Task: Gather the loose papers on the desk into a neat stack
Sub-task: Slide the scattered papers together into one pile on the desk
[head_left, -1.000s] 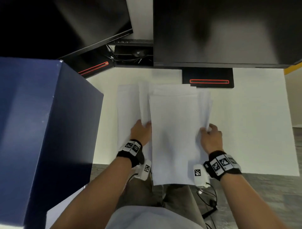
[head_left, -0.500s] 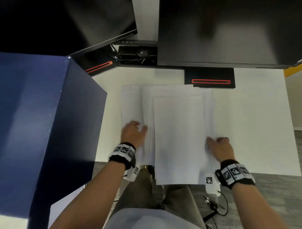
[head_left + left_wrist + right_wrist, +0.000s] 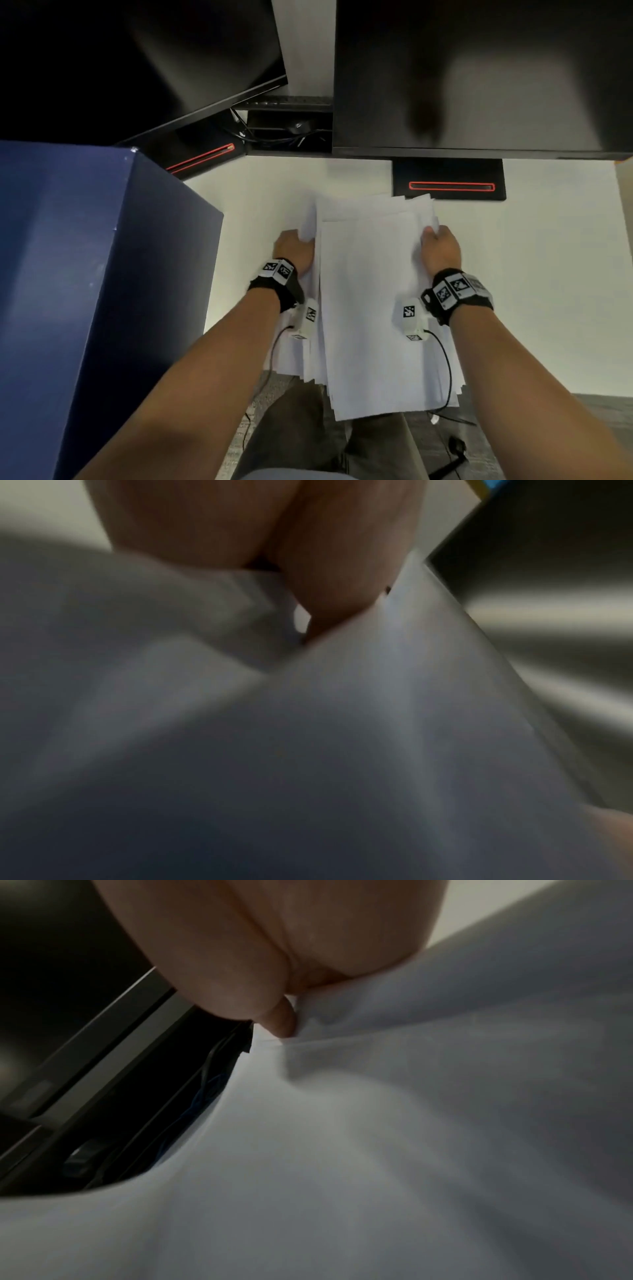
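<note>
A pile of white papers (image 3: 370, 291) lies in the middle of the white desk (image 3: 534, 274), its near end hanging over the desk's front edge. The sheets are roughly squared, with staggered corners at the far end and near left. My left hand (image 3: 301, 240) holds the pile's left edge near the far end, fingers tucked under the sheets. My right hand (image 3: 435, 236) grips the right edge opposite it. Up close, the left hand (image 3: 308, 610) presses into bent papers (image 3: 342, 750). The right hand (image 3: 284, 1015) pinches the edge of the papers (image 3: 377, 1150).
A tall dark blue box (image 3: 85, 291) stands against the desk's left side. Two black monitors (image 3: 479, 68) hang over the back, with black stand bases (image 3: 448, 181) marked by red lines just beyond the pile. Bare desk lies to the right.
Both hands slid forward along the pile's sides and moved inward. The sheets spread out to the left were drawn in, so the pile is narrower.
</note>
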### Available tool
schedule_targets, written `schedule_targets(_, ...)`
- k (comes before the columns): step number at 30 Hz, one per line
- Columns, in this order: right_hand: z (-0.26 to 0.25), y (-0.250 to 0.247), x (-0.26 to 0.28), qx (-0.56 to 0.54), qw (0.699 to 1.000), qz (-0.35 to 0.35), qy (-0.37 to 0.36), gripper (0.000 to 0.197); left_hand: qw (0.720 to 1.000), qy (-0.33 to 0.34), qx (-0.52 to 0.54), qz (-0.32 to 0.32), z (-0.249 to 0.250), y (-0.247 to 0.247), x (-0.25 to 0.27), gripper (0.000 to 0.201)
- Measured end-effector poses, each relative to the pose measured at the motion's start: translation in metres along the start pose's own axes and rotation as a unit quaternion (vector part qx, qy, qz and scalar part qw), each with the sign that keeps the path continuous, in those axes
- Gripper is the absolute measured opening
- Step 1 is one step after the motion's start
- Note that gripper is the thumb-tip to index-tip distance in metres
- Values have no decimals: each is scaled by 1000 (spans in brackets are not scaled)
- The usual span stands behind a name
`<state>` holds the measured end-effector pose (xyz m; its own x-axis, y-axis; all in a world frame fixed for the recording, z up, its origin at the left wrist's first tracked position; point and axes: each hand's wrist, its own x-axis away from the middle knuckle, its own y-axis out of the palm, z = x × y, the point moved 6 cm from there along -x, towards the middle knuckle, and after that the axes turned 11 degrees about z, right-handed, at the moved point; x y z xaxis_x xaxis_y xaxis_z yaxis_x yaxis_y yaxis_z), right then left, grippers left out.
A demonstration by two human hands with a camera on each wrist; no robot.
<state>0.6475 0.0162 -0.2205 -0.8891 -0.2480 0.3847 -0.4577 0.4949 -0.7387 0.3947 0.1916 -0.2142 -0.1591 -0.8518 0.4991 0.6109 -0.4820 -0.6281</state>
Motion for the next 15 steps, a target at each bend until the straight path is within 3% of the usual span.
schedule_targets(5,-5,-15,0,-41,999,32,-2,38,988,-38,138,54,-4,-6,-9,34)
schedule_targets(7,15,-35,-1,-40,999,22,7,43,981,-98,167,17,-24,-18,-11,49)
schedule_targets(9,36,-49,12,-3,1000,-29,8,51,983,-133,112,-59,-48,-20,7,60)
schedule_targets(11,57,-48,37,44,995,-85,-4,51,991,-76,1,-106,-67,-16,36,58)
schedule_targets(13,73,-37,66,89,988,-122,-31,51,992,-31,-58,-108,-80,-6,68,60)
schedule_targets(15,80,-24,87,89,988,-122,-24,42,995,-55,-32,-78,-84,2,90,65)
